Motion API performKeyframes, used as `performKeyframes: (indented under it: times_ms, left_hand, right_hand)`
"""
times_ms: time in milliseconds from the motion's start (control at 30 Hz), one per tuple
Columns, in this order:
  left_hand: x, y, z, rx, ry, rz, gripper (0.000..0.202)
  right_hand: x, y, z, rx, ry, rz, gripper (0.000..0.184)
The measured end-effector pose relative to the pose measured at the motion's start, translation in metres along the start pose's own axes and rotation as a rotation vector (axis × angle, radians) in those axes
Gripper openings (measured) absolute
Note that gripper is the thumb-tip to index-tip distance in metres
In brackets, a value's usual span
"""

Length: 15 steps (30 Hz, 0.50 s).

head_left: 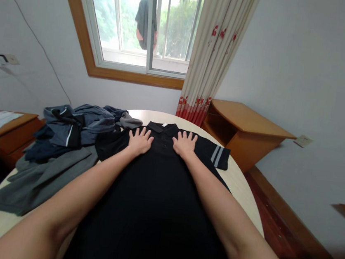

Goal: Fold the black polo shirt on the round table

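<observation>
A black polo shirt (160,178) lies spread on the round table (246,192), its collar toward the window. Two grey stripes cross the sleeve on the right; the sleeve on the left reaches the clothes pile. My left hand (140,141) rests on the shirt's upper left, below the shoulder, fingers spread. On the upper right, my right hand (185,144) presses the cloth with its fingers apart. Between the hands are the button placket and the collar, with a small white label inside the neck. Neither hand grips anything.
A heap of grey and dark clothes (79,123) covers the table's left side. Behind the table are a window (128,24) and a patterned curtain (220,39). A wooden desk (248,121) stands at right, a wooden cabinet (12,140) at left.
</observation>
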<state>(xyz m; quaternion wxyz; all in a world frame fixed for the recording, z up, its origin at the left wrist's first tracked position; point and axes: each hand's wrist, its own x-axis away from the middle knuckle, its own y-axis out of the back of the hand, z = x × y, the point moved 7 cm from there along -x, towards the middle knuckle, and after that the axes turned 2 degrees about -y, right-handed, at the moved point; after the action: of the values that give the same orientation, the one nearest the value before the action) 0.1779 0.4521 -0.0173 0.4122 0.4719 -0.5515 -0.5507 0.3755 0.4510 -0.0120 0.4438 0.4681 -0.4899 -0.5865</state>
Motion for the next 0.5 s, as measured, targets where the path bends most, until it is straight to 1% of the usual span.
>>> performKeyframes:
  times_ms: [67, 133, 167, 233, 300, 367, 433, 500]
  left_hand:
    - [0.022, -0.003, -0.022, 0.037, -0.062, -0.041, 0.066]
    - [0.042, -0.011, -0.030, 0.063, -0.106, -0.008, 0.066]
    - [0.049, -0.015, -0.029, 0.064, -0.117, 0.016, 0.067]
    - [0.058, -0.017, -0.015, 0.056, -0.107, 0.046, 0.070]
    - [0.062, -0.013, 0.005, 0.032, -0.066, 0.047, 0.073]
    - [0.062, -0.007, 0.018, 0.000, -0.031, 0.027, 0.076]
    - [0.060, -0.004, 0.022, 0.002, -0.014, 0.025, 0.079]
    - [0.057, -0.005, 0.020, 0.037, -0.001, 0.050, 0.082]
  right_hand:
    - [0.022, -0.004, 0.021, -0.078, 0.074, 0.055, 0.066]
    - [0.042, -0.013, 0.029, -0.140, 0.148, 0.151, 0.069]
    - [0.048, -0.017, 0.026, -0.150, 0.174, 0.183, 0.071]
    - [0.055, -0.018, 0.008, -0.135, 0.183, 0.194, 0.072]
    - [0.053, -0.016, -0.018, -0.110, 0.124, 0.179, 0.071]
    - [0.050, -0.014, -0.038, -0.095, 0.039, 0.169, 0.070]
    - [0.047, -0.013, -0.042, -0.107, 0.010, 0.165, 0.070]
    - [0.047, -0.015, -0.036, -0.127, 0.027, 0.175, 0.071]
